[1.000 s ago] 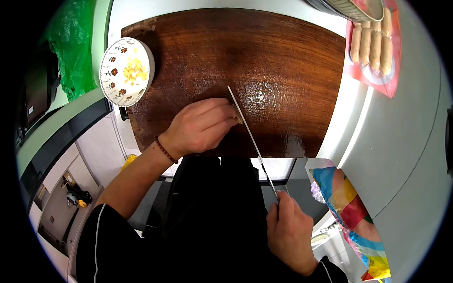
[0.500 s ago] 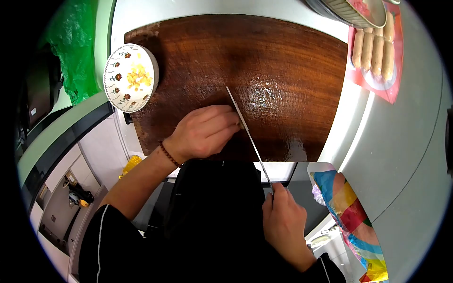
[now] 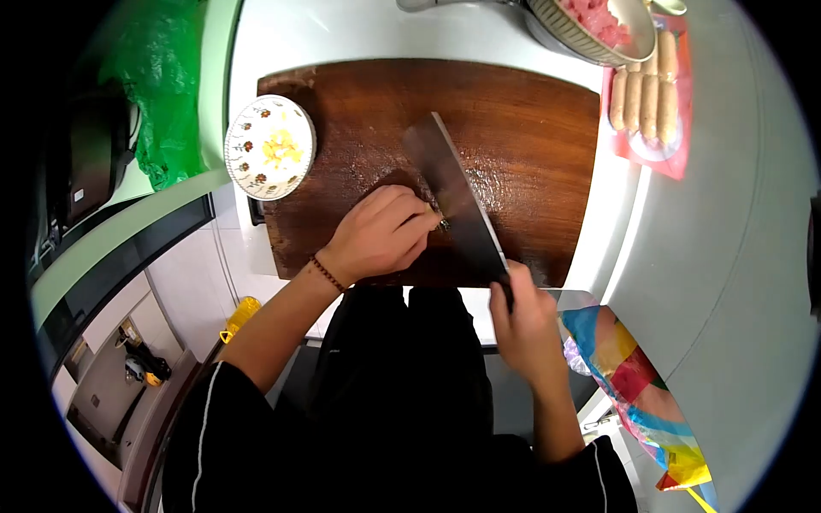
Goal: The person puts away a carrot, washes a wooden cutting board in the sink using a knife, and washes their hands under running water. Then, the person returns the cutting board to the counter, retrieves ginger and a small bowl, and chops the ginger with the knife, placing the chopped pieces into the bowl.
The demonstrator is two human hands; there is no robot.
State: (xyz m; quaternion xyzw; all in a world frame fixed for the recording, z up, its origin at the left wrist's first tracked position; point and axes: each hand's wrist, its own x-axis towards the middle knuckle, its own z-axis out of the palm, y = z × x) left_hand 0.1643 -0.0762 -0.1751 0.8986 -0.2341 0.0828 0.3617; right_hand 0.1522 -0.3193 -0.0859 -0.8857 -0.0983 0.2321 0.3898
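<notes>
My right hand (image 3: 523, 321) is closed round the handle of a cleaver (image 3: 457, 192). The blade's broad dark face is turned up and tilted over the cutting board (image 3: 342, 94). Just left of the blade, my left hand (image 3: 386, 232) rests low over the wooden board, fingers bunched together. At its fingertips shows a small pale yellowish piece (image 3: 434, 216), too small and covered to name. A white flower-patterned bowl (image 3: 246, 167) stands on the board's left side, with chopped yellow bits (image 3: 282, 150) inside.
Sausages (image 3: 648, 104) in a pink pack lie at the back right, beside a bowl of pink raw meat (image 3: 599, 21). A green plastic bag (image 3: 162, 103) hangs at the left. On the right, a colourful bag (image 3: 637, 385) lies near the counter's edge.
The cleaver has tipped from edge-on to showing its broad face, and my right hand has moved up. My left hand stays by the blade. The whole view has shifted slightly.
</notes>
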